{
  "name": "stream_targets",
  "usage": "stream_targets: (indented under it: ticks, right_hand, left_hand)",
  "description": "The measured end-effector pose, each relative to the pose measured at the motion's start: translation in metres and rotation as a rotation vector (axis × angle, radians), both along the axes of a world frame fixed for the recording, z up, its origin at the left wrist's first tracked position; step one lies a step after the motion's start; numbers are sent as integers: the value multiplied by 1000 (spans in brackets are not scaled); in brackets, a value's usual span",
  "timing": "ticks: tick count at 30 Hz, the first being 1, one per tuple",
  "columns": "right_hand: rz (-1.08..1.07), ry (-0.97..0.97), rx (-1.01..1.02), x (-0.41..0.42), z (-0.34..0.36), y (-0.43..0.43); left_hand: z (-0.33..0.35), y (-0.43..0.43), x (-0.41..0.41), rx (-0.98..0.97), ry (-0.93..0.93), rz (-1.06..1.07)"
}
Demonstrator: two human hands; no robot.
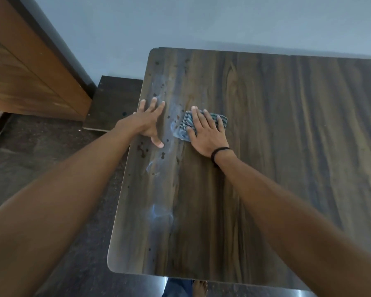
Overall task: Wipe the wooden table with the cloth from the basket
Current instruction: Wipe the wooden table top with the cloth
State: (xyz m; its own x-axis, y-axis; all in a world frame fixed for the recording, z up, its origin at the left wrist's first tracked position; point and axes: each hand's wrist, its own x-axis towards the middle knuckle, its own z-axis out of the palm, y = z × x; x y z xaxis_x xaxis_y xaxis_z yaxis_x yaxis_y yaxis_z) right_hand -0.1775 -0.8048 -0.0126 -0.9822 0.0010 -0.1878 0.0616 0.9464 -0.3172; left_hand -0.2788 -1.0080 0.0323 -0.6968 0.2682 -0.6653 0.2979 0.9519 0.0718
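Wiping is under way, I judge. Mid-frame, the right hand point(206, 133) presses the folded cloth point(181, 130) flat on the table point(266, 157), fingers straight. The left hand point(147, 123), spread and holding nothing, braces at the table's left edge. The next stroke should go left over the dark spots point(142, 150) and pale smears. Nothing blocks it. No basket shows. A low stand point(114, 101) sits at upper left.
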Motion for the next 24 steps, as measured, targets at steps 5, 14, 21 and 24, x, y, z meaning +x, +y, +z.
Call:
stream_targets:
  ticks: [5,14,21,24]
  right_hand:
    - [213,92,79,82,-5,-9]
    - [108,58,89,-59,-2,41]
    - [64,61,84,-58,-4,20]
    - [203,108,106,5,-9,20]
  left_hand:
    - [-9,7,-24,20,-25,-72]
    - [-7,13,-54,-7,-53,-196]
    - [-1,29,-65,-60,-79,-179]
    - [6,31,-101,28,-30,-56]
